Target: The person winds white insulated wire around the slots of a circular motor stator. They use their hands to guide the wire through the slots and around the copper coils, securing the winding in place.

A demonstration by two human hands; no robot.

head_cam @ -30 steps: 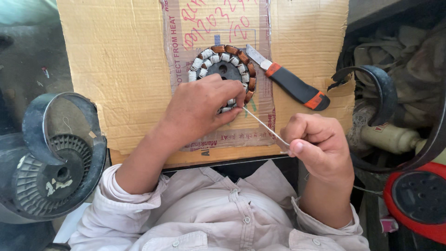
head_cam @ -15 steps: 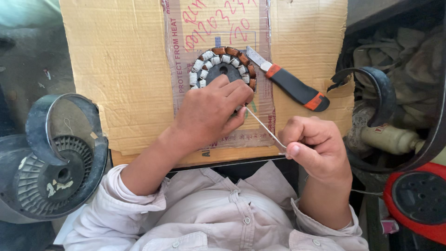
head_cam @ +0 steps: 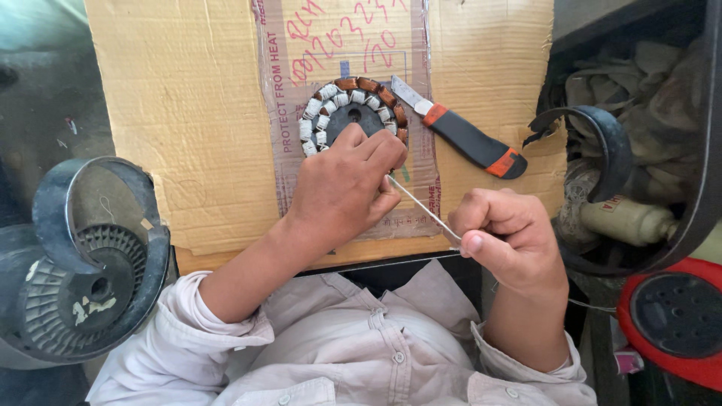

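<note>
The left hand (head_cam: 342, 192) is pressing on the round copper-wound motor stator (head_cam: 352, 113), which is lying on the brown cardboard sheet (head_cam: 188, 113). The right hand (head_cam: 504, 237) is pinching a thin taut wire (head_cam: 421, 207) in a narrow grip. The wire is running diagonally up-left to the stator, nearer the left hand.

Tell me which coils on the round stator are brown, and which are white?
On the stator, the brown coils run along the top and right of the ring, toward the knife. The white coils cover the left side. The left hand hides the bottom.
</note>
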